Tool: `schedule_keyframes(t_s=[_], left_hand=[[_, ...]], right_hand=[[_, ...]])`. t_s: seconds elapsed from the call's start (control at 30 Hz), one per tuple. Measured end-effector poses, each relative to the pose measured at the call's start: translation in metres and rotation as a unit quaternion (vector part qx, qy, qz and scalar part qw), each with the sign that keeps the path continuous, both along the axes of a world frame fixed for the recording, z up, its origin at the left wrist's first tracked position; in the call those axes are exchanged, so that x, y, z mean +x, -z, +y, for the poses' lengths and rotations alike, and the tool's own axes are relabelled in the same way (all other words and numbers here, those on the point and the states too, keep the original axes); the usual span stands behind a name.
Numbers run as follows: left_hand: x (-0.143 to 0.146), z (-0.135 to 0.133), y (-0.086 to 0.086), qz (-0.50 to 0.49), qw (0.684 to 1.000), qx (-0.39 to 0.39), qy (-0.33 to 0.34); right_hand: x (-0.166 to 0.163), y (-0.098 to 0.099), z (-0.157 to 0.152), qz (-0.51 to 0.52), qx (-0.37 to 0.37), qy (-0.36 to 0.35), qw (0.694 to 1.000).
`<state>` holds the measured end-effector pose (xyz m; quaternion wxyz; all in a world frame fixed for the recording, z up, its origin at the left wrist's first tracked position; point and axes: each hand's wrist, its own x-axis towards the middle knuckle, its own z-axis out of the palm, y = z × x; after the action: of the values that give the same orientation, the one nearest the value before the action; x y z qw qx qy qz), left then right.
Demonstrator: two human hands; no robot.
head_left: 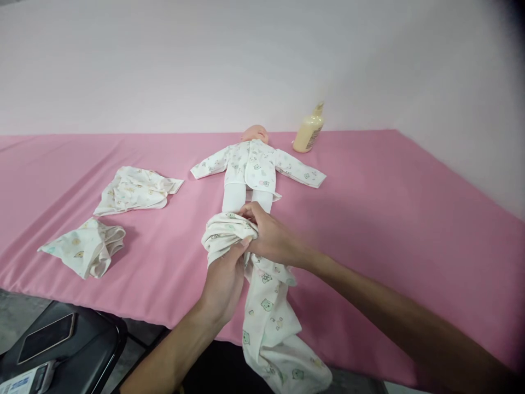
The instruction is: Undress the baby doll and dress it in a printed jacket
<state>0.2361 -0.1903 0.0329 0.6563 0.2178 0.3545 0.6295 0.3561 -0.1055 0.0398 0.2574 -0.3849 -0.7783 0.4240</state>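
Pink cloth covered the counter (389,208), which ran left to right under a plain pale wall (246,54). At the far middle I saw the doll (252,164) on its back, head toward the wall, in a printed top, its white legs pointing at me.

Both hands were closed on the pants (268,317). The left hand (223,282) pinched the bunched end from the near side, its fingers (246,242) curled tight on the fabric. The right hand (273,238) clamped the same bunch from the right. That bunch sat right at the doll's feet; whether it already covered them I could not tell. The rest of the pants trailed toward me and hung over the near edge.

I judged the step in hand to be gathering a leg opening at the feet. A next move would call for keeping that opening spread wide and lined up with the legs, so the cloth slides rather than snags.

Two crumpled cloths (135,189) (86,246) lay at the left, well apart from the doll. A bottle (308,131) leaned by the wall, just right of the head. Off the near left corner, a phone (46,336) lay on a black seat (98,334).
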Motion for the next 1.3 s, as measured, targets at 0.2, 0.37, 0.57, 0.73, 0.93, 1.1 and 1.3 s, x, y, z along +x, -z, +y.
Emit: schedule_keyframes(t_s=[0.2,0.37,0.57,0.73,0.93,1.1,1.3], left_hand=[[0.004,-0.005,0.015,0.029,0.999,-0.017,-0.007],[0.001,-0.009,0.013,0.029,0.999,-0.007,0.032],[-0.007,-0.013,0.008,-0.027,0.996,0.051,0.064],[-0.026,-0.020,0.004,0.041,0.993,0.002,0.113],[-0.077,-0.041,0.005,0.396,0.913,-0.050,0.086],[-0.089,-0.021,0.007,0.624,0.781,0.036,0.003],[-0.096,0.015,0.001,0.733,0.671,0.094,0.066]], right_hand=[[0.000,0.011,0.002,0.046,-0.011,-0.026,0.999],[0.000,0.005,0.002,0.023,-0.016,-0.042,0.999],[-0.002,-0.005,0.002,-0.015,-0.016,-0.065,0.998],[-0.004,-0.006,0.002,-0.013,-0.016,-0.056,0.998],[-0.004,-0.003,0.002,-0.012,0.017,-0.056,0.998],[-0.005,-0.004,0.001,-0.010,0.005,-0.041,0.999],[-0.006,-0.005,0.000,0.000,-0.007,-0.045,0.999]])
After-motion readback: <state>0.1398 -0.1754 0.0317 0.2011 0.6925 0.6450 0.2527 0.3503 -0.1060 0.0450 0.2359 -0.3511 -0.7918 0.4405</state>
